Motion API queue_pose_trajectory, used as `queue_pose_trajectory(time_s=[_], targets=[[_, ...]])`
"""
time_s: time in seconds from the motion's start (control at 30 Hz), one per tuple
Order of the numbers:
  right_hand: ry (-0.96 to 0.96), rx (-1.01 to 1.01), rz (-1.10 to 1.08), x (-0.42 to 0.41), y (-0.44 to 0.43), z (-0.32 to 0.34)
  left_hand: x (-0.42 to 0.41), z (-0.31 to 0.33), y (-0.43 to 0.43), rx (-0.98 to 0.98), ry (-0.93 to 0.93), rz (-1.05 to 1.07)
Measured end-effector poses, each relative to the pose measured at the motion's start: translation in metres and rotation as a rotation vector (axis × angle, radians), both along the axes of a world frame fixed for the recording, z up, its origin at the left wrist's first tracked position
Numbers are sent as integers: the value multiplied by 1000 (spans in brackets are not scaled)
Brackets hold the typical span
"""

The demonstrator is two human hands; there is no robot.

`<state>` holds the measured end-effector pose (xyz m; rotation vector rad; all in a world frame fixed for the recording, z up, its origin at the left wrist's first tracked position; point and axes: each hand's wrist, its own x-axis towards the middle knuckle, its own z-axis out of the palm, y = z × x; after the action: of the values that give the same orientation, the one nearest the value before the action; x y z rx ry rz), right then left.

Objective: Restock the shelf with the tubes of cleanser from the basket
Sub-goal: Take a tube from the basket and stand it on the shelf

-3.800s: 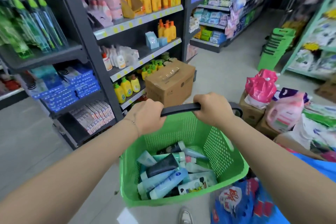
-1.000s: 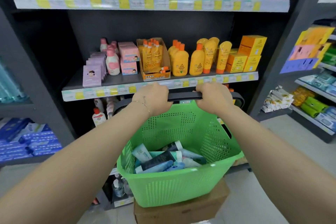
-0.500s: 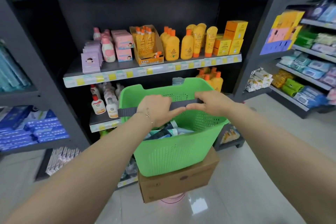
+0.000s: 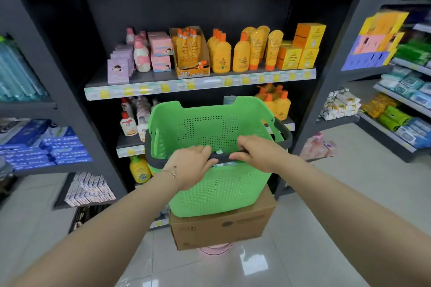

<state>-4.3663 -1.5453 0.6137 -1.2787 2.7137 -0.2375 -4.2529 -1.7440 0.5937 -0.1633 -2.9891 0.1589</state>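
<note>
Green basket (image 4: 217, 184) was set on cardboard box (image 4: 221, 228) before the shelf (image 4: 200, 81). Its dark handle (image 4: 222, 158) was gripped by left hand (image 4: 190, 166) and right hand (image 4: 254, 152), fingers curled around it. Tubes were barely visible inside.

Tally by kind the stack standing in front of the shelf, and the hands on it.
Hands on the handle: 2 (left hand, right hand)
Green basket: 1
Cardboard box: 1
Pink object under the box: 1
Total: 5
</note>
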Motion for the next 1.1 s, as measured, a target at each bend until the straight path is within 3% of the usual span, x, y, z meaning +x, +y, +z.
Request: queue_pose_trajectory(time_s=[0.17, 0.3, 0.47, 0.67, 0.8, 0.9, 1.1], targets=[[165, 57, 156, -11, 7, -33, 4, -27, 8, -24, 26, 37], [193, 13, 195, -17, 7, -42, 5, -29, 11, 98, 62, 93], [33, 59, 194, -23, 2, -31, -2, -28, 19, 177, 55, 219], [-267, 124, 141, -29, -4, -22, -24, -22, 9, 296, -304, 482], [-467, 65, 100, -52, -12, -24, -39, -19, -1, 493, -371, 551], [-440, 153, 57, -74, -12, -28, -47, -18, -5, 546, -372, 545], [-377, 280, 6, -108, -10, -41, -74, -20, -22, 396, -411, 480]])
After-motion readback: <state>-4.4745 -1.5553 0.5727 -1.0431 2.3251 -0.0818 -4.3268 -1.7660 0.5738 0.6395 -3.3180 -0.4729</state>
